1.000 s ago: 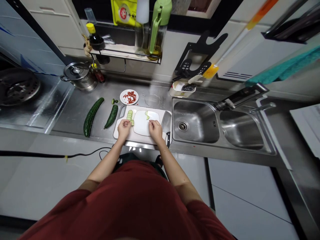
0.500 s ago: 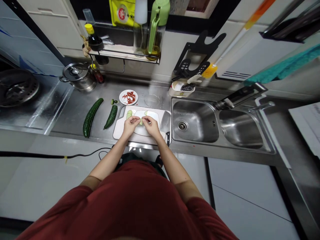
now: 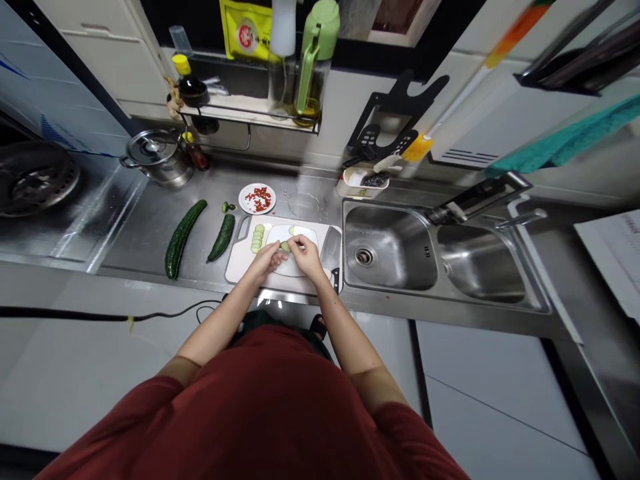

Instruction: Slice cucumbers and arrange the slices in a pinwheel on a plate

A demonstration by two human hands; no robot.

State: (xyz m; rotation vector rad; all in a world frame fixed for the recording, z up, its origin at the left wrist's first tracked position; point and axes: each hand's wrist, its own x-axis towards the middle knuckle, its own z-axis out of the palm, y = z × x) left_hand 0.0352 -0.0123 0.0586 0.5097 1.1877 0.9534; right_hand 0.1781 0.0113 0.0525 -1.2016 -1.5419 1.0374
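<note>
Over a white plate (image 3: 291,269), my right hand (image 3: 306,255) pinches a thin cucumber slice (image 3: 285,246). My left hand (image 3: 267,262) meets the slice's left edge at its fingertips, its other fingers loosely spread below. The plate lies on a pale cutting board (image 3: 239,267), and another cucumber piece (image 3: 292,231) rests near the plate's far rim. Left of the plate, overlapping cucumber slices (image 3: 257,238) form a row on the board. A broad-bladed knife (image 3: 331,249) lies at the board's right end, its dark handle toward me.
Left of the board are a cut cucumber (image 3: 221,238), a whole cucumber (image 3: 185,238) and cucumber ends (image 3: 229,207). Behind stands a small plate (image 3: 243,199) of chopped red bits. A double sink (image 3: 390,283) is at right; a steel pot (image 3: 159,159) stands back left, below the bottle shelf (image 3: 240,113).
My left hand has drawn slightly down and turned, its lower fingers spreading. My right hand stays at the slice, a little lower. More of the slice row shows now.
</note>
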